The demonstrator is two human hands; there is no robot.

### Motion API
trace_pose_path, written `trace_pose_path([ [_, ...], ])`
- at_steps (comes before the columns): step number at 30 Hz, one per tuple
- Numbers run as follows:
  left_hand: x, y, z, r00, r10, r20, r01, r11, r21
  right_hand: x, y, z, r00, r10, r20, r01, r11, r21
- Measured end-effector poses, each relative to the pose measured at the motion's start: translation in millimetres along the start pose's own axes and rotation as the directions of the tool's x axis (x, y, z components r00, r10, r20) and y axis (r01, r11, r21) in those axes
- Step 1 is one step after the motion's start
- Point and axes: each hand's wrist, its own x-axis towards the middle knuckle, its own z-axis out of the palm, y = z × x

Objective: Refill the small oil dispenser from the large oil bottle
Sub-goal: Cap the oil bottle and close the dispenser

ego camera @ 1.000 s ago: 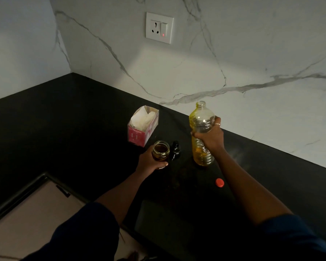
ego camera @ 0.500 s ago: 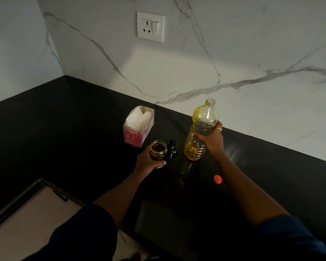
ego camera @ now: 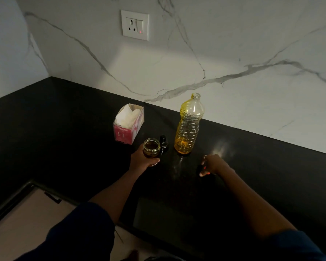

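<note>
The large plastic oil bottle (ego camera: 188,127) stands upright and uncapped on the black counter (ego camera: 64,129), with yellow oil in its lower part. To its left, my left hand (ego camera: 141,161) grips the small glass oil dispenser (ego camera: 151,147), whose top is open and shows dark oil inside. The dispenser's black spout cap (ego camera: 163,143) stands on the counter just right of it. My right hand (ego camera: 213,164) is low on the counter in front of the bottle. Its fingertips are closed over the red bottle cap (ego camera: 208,173), of which only slivers show.
A pink tissue box (ego camera: 128,127) sits behind the dispenser to the left. A marble wall with a power socket (ego camera: 135,25) runs along the back, close behind the bottle. The counter's front edge (ego camera: 26,187) drops to a pale floor at lower left.
My right hand set the bottle down upright, let go of it and came back toward me onto the red cap. My left hand stayed on the dispenser.
</note>
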Motion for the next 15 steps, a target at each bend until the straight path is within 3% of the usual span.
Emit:
trace_pose_path([
  [7,-7.0,3.1,0.2,1.0,-0.01,0.001,0.01,1.0,0.001,-2.4,-12.1,9.5,0.995,-0.059,-0.08,0.064,0.996,0.061],
  [12,-11.7,2.3,-1.2,1.0,-0.001,0.015,0.001,1.0,0.019,-18.2,-65.1,-12.6,0.941,-0.249,-0.227,0.308,0.909,0.28],
  [15,-14.4,2.0,-2.9,1.0,-0.004,0.009,0.003,0.999,0.035,-21.9,-96.5,-24.3,0.882,-0.34,-0.325,0.436,0.851,0.293],
])
